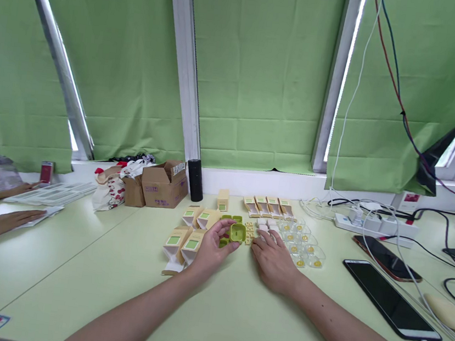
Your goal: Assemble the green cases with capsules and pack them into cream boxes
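Between the thumb and fingers of my left hand is a small olive-green square cup, its hollow side facing me. More green pieces lie just behind that hand, partly covered by it. My right hand rests low over the table, fingers bent, its tips beside small yellow square pieces. Whether those fingertips grip a piece is hidden. Several pale pinkish-white blocks sit just beyond the right fingers. To the right, clear plastic domed holders contain small yellow items.
Opened cream cartons stand at left, more cartons at the back, beside a closed one. A cardboard box and black cylinder stand behind. Phones, cables and a power strip lie right. Another person's hands are far left.
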The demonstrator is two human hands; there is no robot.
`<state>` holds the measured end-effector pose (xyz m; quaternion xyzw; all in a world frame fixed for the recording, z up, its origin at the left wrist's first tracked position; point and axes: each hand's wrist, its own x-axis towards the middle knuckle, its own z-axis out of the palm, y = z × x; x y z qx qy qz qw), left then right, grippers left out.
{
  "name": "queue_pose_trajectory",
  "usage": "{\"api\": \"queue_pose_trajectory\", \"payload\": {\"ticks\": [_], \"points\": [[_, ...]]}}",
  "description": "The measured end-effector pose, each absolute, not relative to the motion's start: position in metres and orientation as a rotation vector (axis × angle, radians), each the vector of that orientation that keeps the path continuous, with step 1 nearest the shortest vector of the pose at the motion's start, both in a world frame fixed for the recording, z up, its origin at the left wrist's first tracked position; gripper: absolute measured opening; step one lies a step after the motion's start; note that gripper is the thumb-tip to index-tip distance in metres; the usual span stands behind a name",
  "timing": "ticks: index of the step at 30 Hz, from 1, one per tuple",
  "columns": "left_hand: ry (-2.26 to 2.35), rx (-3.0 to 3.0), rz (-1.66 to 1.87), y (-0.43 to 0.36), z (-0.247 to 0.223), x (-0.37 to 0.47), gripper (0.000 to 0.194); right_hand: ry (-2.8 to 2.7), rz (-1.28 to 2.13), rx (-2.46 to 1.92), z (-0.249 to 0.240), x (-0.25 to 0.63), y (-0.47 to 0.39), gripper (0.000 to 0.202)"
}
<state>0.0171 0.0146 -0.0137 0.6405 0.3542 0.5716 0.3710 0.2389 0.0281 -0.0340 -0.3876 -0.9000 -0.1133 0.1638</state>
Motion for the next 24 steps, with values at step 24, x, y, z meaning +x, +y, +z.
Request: {"api": "queue_pose_trajectory", "payload": {"ticks": [24], "points": [[0.965, 1.558, 1.447, 0.016, -0.013, 0.017, 0.059, -1.758, 0.263, -0.663, -0.024, 0.229, 0.014, 0.018]]}}
